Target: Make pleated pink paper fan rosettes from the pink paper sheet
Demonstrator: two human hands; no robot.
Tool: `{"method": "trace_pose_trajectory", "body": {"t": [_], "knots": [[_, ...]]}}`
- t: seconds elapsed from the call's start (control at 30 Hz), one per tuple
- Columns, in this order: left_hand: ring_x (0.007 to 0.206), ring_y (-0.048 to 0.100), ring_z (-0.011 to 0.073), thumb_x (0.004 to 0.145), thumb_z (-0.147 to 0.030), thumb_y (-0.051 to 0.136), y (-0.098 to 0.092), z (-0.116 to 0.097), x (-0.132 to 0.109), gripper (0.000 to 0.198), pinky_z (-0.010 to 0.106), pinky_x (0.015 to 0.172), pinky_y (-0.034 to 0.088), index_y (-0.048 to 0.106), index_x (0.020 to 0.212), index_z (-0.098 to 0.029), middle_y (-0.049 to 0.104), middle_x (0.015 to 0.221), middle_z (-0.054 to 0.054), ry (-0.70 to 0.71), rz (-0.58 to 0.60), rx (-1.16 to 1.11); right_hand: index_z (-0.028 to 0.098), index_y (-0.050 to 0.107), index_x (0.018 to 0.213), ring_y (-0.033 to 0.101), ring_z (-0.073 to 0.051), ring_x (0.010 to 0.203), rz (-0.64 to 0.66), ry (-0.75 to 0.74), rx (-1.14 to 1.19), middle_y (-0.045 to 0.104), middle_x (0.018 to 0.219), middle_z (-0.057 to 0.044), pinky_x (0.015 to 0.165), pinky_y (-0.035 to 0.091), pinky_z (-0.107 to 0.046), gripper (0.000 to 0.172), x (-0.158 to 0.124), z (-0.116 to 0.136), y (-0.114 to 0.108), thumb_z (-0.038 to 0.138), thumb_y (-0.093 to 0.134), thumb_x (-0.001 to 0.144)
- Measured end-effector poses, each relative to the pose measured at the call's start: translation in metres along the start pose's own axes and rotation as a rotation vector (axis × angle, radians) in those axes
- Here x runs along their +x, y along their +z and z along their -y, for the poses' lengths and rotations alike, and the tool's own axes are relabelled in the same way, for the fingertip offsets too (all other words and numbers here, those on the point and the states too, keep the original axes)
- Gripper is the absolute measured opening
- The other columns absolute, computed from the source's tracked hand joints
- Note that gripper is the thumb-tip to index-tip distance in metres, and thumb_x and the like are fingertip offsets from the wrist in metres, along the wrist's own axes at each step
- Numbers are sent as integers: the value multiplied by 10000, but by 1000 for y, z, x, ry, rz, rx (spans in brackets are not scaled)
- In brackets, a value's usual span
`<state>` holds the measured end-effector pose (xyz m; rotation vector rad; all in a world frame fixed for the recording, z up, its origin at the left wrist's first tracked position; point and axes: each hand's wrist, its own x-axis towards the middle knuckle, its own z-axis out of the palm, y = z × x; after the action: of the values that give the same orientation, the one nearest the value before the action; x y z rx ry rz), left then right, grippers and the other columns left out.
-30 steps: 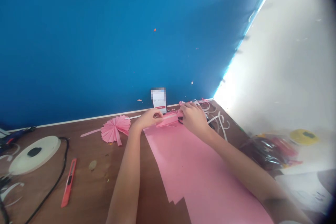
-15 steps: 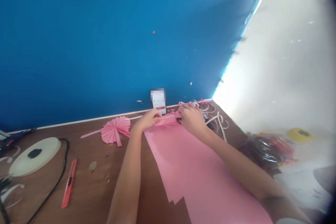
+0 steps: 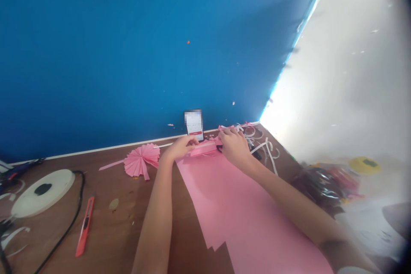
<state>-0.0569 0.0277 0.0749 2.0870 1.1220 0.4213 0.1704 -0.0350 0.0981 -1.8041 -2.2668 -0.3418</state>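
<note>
At the far end of a large pink paper sheet (image 3: 231,201), both hands hold a narrow folded strip of pink paper (image 3: 205,149). My left hand (image 3: 181,146) has its fingers closed at the strip's left end. My right hand (image 3: 233,142) is closed over the right end, and a dark piece, perhaps a scissors handle, shows just under its fingers. Left of my left hand lies a pleated pink paper fan (image 3: 141,160) with a narrow pink tail. A phone (image 3: 194,124) with a lit screen leans on the blue wall behind the strip.
A pink-red box cutter (image 3: 85,226) and a round pale disc (image 3: 43,192) with a black cable (image 3: 69,229) lie on the brown table (image 3: 112,239) at left. White paper strips (image 3: 271,156) curl at the back right. Plastic-wrapped items (image 3: 324,184) stand beyond the right edge.
Both hands stay at the folded strip with barely any movement. The view has shifted very slightly.
</note>
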Motion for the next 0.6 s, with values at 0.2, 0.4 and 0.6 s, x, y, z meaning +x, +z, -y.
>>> {"method": "trace_pose_trajectory", "body": {"t": [0.2, 0.4, 0.6], "knots": [[824, 582, 166, 769, -249, 510, -2, 9, -1, 242, 267, 712, 448, 594, 990, -197, 622, 950, 48, -34, -1, 3, 151, 570, 1165, 481, -286, 1129, 67, 33, -37, 614, 1150, -141, 858, 313, -370, 374, 0, -2, -2, 109, 516, 798], [772, 591, 160, 755, -252, 514, -1, 12, -2, 264, 255, 668, 441, 597, 994, -178, 628, 926, 58, -70, -6, -10, 150, 595, 1131, 500, -274, 1078, 31, 26, -31, 635, 1098, -114, 841, 304, -365, 389, 0, -3, -1, 58, 480, 771], [759, 584, 167, 725, -322, 558, -2, 7, -3, 252, 236, 619, 412, 631, 906, -163, 638, 892, 53, -74, 38, 0, 152, 550, 1221, 509, -269, 1038, 3, 45, -39, 626, 1105, -131, 818, 305, -362, 470, 0, -6, -2, 57, 477, 766]]}}
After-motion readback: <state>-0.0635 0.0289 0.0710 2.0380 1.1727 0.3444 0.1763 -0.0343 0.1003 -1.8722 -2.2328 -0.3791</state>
